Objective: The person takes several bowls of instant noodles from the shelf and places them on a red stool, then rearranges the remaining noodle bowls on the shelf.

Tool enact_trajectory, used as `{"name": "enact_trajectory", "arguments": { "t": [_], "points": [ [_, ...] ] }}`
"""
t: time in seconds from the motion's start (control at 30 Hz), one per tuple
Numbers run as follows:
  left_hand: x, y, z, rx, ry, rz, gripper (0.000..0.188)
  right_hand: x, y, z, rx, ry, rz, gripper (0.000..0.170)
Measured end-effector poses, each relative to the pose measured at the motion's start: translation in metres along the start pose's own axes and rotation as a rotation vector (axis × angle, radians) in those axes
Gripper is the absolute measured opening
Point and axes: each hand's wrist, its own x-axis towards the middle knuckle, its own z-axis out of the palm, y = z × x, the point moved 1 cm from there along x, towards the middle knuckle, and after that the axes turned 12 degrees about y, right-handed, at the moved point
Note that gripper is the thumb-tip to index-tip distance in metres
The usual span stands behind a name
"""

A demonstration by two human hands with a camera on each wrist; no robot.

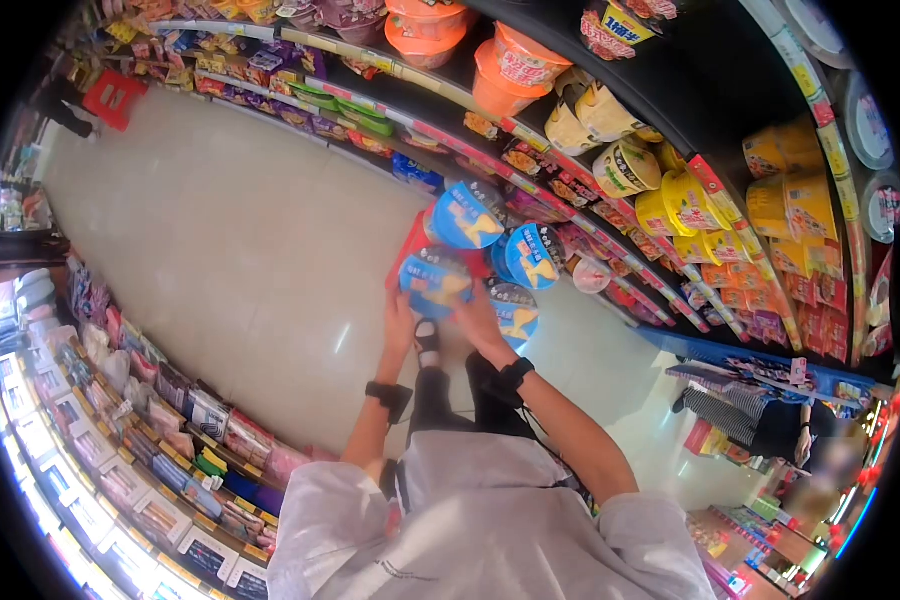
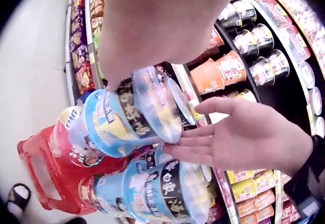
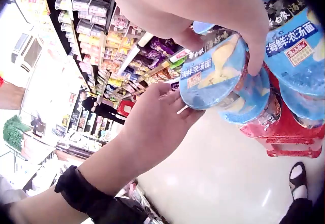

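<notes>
A blue-lidded instant noodle cup (image 1: 435,277) is held between both hands, above other cups of the same kind. My left hand (image 1: 399,318) grips its left side; in the right wrist view the left fingers (image 3: 189,113) reach round behind its rim. On the opposite side my right hand (image 1: 478,322) holds it, with thumb and fingers spread at the lid's edge in the left wrist view. More blue noodle cups (image 1: 470,215) stand stacked in a red shopping basket (image 2: 38,170). Another stack of blue cups (image 2: 160,196) is beside the held one.
Curved store shelves (image 1: 530,140) full of noodle cups and packets rise beyond the basket. A second shelf (image 1: 170,440) of packaged goods runs along the left. Pale floor tiles (image 1: 230,220) lie between them. Another person (image 1: 780,430) is at the right.
</notes>
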Motion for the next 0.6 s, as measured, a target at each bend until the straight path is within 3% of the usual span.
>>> {"name": "enact_trajectory", "arguments": {
  "t": [0.07, 0.17, 0.23, 0.3, 0.33, 0.4, 0.5, 0.57, 0.6],
  "points": [
    [-0.006, 0.021, -0.001, 0.103, -0.006, -0.083, 0.045, -0.002, 0.018, -0.006, 0.044, 0.063, -0.123, 0.056],
    [-0.009, 0.014, 0.002, 0.065, 0.042, 0.135, 0.042, -0.012, 0.018, -0.043, -0.014, 0.062, -0.426, 0.043],
    [-0.023, 0.032, -0.002, 0.06, 0.0, 0.157, 0.045, -0.028, -0.006, -0.078, 0.078, 0.02, -0.342, 0.037],
    [-0.033, 0.037, -0.011, 0.114, -0.038, 0.192, 0.045, -0.049, -0.044, -0.112, 0.362, -0.035, 0.046, 0.031],
    [-0.036, 0.028, -0.021, 0.173, -0.058, 0.209, 0.044, -0.052, -0.035, -0.124, 0.329, -0.005, 0.018, 0.03],
    [-0.04, 0.004, -0.039, 0.241, -0.068, 0.192, 0.04, -0.051, -0.004, -0.149, 0.264, 0.064, -0.038, 0.029],
    [-0.037, -0.056, -0.077, 0.27, -0.109, 0.087, 0.034, -0.061, 0.074, -0.193, 0.245, 0.133, 0.073, 0.028],
    [-0.047, -0.072, -0.1, 0.045, -0.201, -0.086, 0.033, -0.08, 0.157, -0.223, 0.183, 0.201, 0.199, 0.028],
    [-0.046, -0.115, -0.118, -0.052, -0.156, -0.173, 0.032, -0.095, 0.19, -0.239, 0.114, 0.244, 0.273, 0.028]
  ]
}}
